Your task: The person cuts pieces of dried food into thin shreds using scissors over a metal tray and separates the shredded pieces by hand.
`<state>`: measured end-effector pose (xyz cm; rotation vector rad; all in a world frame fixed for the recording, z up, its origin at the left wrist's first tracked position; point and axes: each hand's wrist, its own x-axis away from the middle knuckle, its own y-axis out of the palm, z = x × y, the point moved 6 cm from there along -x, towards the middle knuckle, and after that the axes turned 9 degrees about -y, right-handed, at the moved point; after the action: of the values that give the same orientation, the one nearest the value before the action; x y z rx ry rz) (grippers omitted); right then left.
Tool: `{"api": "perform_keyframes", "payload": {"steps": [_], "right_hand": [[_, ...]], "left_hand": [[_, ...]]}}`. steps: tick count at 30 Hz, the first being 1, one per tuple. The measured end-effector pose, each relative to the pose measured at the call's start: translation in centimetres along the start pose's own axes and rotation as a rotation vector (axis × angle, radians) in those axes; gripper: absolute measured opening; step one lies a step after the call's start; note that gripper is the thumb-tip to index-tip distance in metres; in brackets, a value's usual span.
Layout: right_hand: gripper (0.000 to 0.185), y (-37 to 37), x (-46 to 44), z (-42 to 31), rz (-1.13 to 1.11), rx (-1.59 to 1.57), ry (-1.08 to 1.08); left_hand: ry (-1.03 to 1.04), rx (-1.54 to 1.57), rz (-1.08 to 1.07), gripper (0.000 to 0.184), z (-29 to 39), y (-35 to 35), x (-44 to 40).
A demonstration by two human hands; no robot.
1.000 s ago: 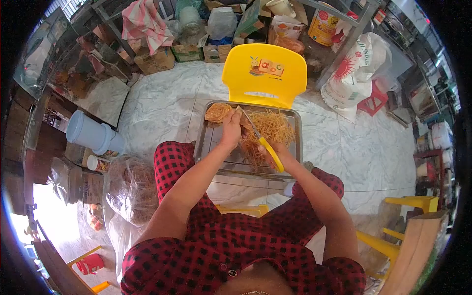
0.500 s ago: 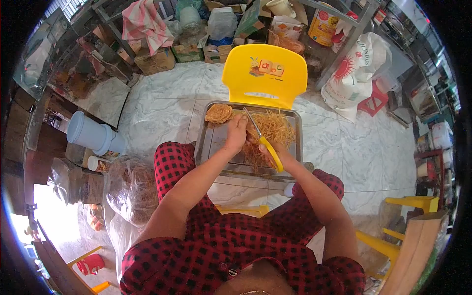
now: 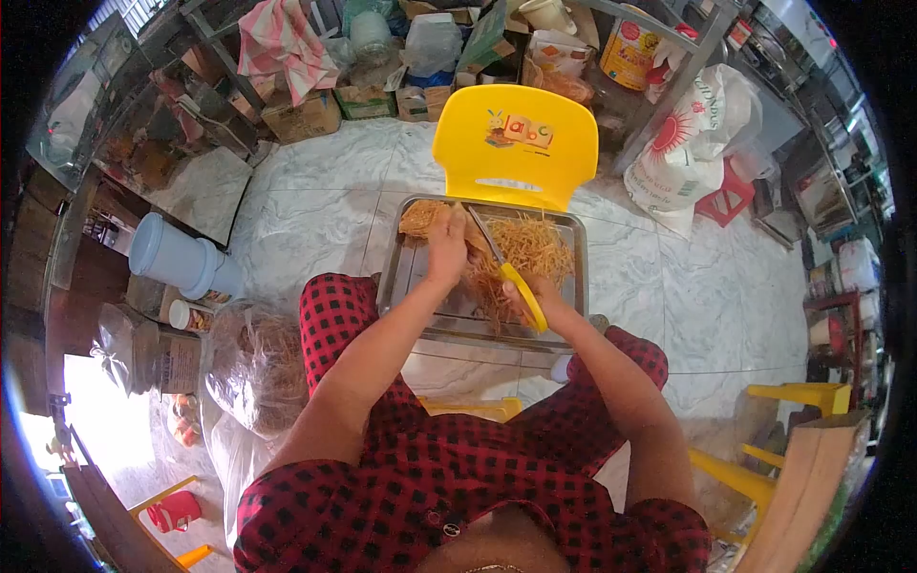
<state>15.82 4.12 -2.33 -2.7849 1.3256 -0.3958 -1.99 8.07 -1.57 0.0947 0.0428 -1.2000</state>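
Note:
My right hand [image 3: 537, 298] grips a pair of scissors [image 3: 517, 281] with yellow handles, its blades pointing up and to the left. Beside the blades, my left hand [image 3: 449, 250] is closed on a flat brown piece [image 3: 475, 239], mostly covered by the fingers. Both hands are over a metal tray [image 3: 401, 304]. A stack of thin, flat brown pieces [image 3: 418, 220] lies at the tray's far left, next to my left fingers. Thin golden-brown strips [image 3: 535, 246] are heaped on the right side, with more below the scissors.
A yellow chair back [image 3: 516, 143] rises just beyond the tray. A large plastic bag [image 3: 256, 368] and light-blue buckets [image 3: 177, 258] stand on the left. A white printed sack [image 3: 676, 153] is at the far right, and boxes [image 3: 301, 116] line the back shelf.
My left hand has shifted slightly left, partly over the stack, and turned so that its back shows more. My right hand and the scissors have hardly moved.

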Motion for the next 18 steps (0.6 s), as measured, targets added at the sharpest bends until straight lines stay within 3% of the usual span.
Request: {"api": "perform_keyframes", "payload": {"steps": [3, 5, 8, 18], "right_hand": [[0.051, 0.5, -0.2, 1.5, -0.088, -0.048, 0.020], [0.052, 0.7, 0.1, 1.1, -0.108, -0.033, 0.003], [0.054, 0.8, 0.1, 0.8, -0.137, 0.017, 0.002], [0.053, 1.1, 0.1, 0.8, -0.144, -0.022, 0.011]], "left_hand": [[-0.084, -0.018, 0.059, 0.022, 0.2, -1.5, -1.0], [-0.187, 0.215, 0.017, 0.022, -0.9, -1.7, -1.5], [-0.109, 0.154, 0.074, 0.022, -0.7, -2.3, -1.9], [-0.123, 0.190, 0.114, 0.021, -1.2, -2.8, -2.3]]}}
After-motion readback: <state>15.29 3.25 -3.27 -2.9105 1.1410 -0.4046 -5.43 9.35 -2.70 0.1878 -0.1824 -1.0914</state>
